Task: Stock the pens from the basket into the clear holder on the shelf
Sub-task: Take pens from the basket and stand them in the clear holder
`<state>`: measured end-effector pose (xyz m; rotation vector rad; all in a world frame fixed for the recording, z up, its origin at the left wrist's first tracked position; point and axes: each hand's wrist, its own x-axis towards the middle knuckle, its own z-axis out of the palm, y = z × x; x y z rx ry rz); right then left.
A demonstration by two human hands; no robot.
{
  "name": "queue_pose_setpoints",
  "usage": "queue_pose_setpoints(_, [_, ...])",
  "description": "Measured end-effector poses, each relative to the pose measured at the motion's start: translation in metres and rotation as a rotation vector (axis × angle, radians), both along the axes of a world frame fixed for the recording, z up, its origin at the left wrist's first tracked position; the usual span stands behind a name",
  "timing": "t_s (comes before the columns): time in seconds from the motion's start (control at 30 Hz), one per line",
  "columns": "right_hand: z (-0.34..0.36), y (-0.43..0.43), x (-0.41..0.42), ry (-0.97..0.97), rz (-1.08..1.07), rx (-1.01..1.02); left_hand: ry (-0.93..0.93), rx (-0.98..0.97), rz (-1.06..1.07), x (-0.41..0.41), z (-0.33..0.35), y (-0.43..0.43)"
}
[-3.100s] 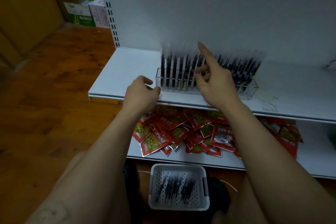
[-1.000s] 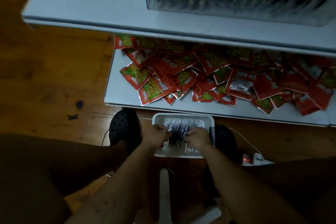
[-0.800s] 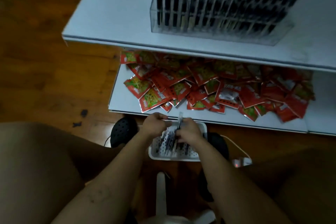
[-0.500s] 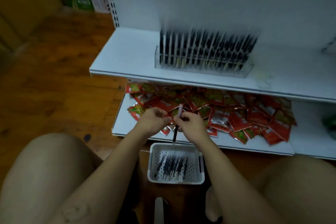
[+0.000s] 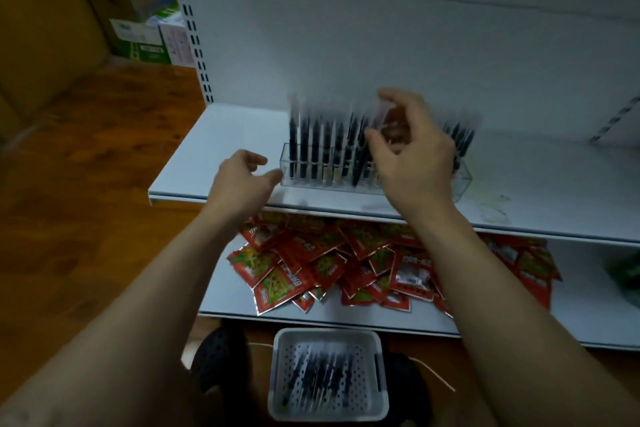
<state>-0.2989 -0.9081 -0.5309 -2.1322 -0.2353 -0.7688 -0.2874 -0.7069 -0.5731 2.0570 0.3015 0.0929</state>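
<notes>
A clear holder stands on the white upper shelf, filled with several upright black pens. My right hand is over the holder's middle and pinches one pen, which leans with its tip down inside the holder; motion blur hides the exact grip. My left hand hovers at the holder's left end with fingers loosely curled, holding nothing, its thumb close to the holder's wall. The white perforated basket sits on the floor below, with several pens lying in it.
A lower shelf carries a heap of red snack packets. Cardboard boxes stand at the back left on the wooden floor. Black shoes flank the basket. The shelf's white back panel rises behind the holder.
Both hands rose from above the basket to the upper shelf. My right hand carried one pen up and into the holder; my left hand moved to the holder's left end.
</notes>
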Motion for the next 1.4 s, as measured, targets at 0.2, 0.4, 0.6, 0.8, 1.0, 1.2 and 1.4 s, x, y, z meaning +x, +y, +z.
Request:
queue_pose_setpoints(0.2, [-0.001, 0.004, 0.040, -0.109, -0.008, 0.125, 0.026, -0.067, 0.020, 0.044, -0.008, -0.001])
queue_pose_setpoints(0.4, [-0.016, 0.002, 0.054, -0.035, 0.018, 0.059, 0.096, -0.125, -0.007, 0.069, -0.015, 0.000])
queue_pose_setpoints(0.6, [-0.027, -0.005, 0.057, 0.028, -0.010, -0.201, 0.085, -0.105, -0.029, 0.074, -0.016, 0.002])
queue_pose_setpoints(0.8, [-0.026, -0.011, 0.031, 0.137, -0.011, -0.186, 0.034, -0.029, -0.039, 0.059, -0.014, 0.002])
queue_pose_setpoints(1.0, [-0.049, -0.014, -0.006, 0.288, -0.045, -0.187, -0.057, 0.051, -0.015, 0.014, -0.012, 0.000])
queue_pose_setpoints(1.2, [-0.092, -0.016, -0.049, 0.638, 0.031, -0.362, -0.009, 0.109, -0.109, -0.044, -0.038, -0.019])
queue_pose_setpoints(1.4, [-0.154, -0.004, -0.097, 0.890, 0.090, -0.341, 0.112, 0.256, -0.252, -0.090, -0.097, -0.040])
